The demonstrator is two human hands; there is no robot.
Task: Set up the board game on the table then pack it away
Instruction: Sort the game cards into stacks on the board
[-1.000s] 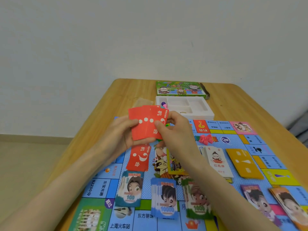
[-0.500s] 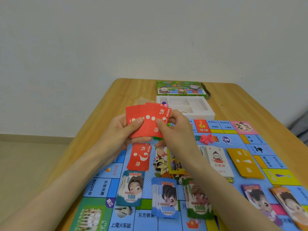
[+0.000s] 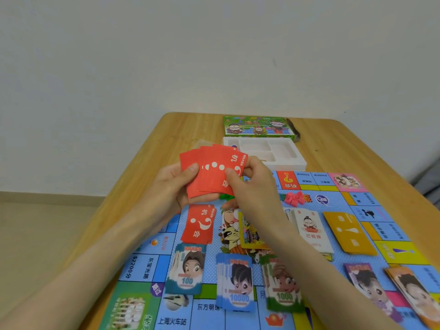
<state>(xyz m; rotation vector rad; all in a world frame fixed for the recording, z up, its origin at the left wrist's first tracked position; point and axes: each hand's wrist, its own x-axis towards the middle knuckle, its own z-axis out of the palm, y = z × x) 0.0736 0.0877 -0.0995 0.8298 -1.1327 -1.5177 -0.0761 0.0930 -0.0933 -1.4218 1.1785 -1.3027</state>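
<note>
Setup is looking mostly done: game board (image 3: 333, 203) is lying unfolded on the bench (image 3: 181, 129), with the 100 stack (image 3: 187, 270), 10000 stack (image 3: 235, 282) and 1000 stack (image 3: 282, 284) sitting in a row toward the near side. A purple note stack (image 3: 364, 279) and an orange note stack (image 3: 412, 291) are lying further right. The yellow card stack (image 3: 348, 232) and white deed cards (image 3: 312, 231) are sitting mid-board, and the pink houses (image 3: 295, 197) are lying heaped just beyond them. White tray (image 3: 285, 164) is sitting just past the board's far edge and looking nearly emptied; what's in it is too small to tell. Green box (image 3: 258, 127) is lying behind it. The open item is the red chance cards (image 3: 209, 172): a small red pile (image 3: 198, 223) is lying on the board, and the rest are being held fanned above it. Can't tell whether cards are going down onto the pile or coming up off it. My read is that it's the last bit of setup, with the whole pack-away remaining. Pose: both forearms are reaching in from the near edge and converging over the board's left-centre, hands raised off the surface. Left hand (image 3: 166, 189) is gripping the fan from the left, thumb pressing on the card faces, fingers curling underneath. Right hand (image 3: 252, 186) is pinching the fan's right edge, thumb on the front, fingers behind.
</note>
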